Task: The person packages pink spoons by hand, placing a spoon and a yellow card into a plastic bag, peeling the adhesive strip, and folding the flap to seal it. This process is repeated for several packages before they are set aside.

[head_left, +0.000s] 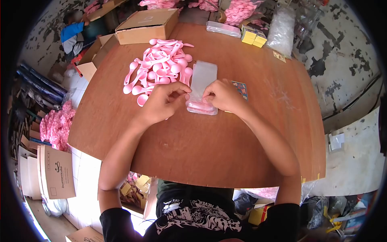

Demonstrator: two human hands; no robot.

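Note:
A stack of clear plastic bags (204, 74) lies on the table in front of me, with pink showing through its near end. My right hand (224, 97) is at the stack's right side, fingertips pinched on a plastic bag. On the opposite side, my left hand (166, 101) has thumb and fingers closed near the bag's left edge; what they hold, if anything, I cannot make out. Just beyond my left hand spreads a heap of pink plastic spoons (160, 64). A small printed card (240, 89) lies partly behind my right hand.
At the table's (169, 149) far side are a cardboard box (147, 26), yellow small boxes (253, 36) and a roll of clear plastic (281, 30). A person (73, 34) is at the far left. Cardboard boxes (56, 173) stand on the floor at left.

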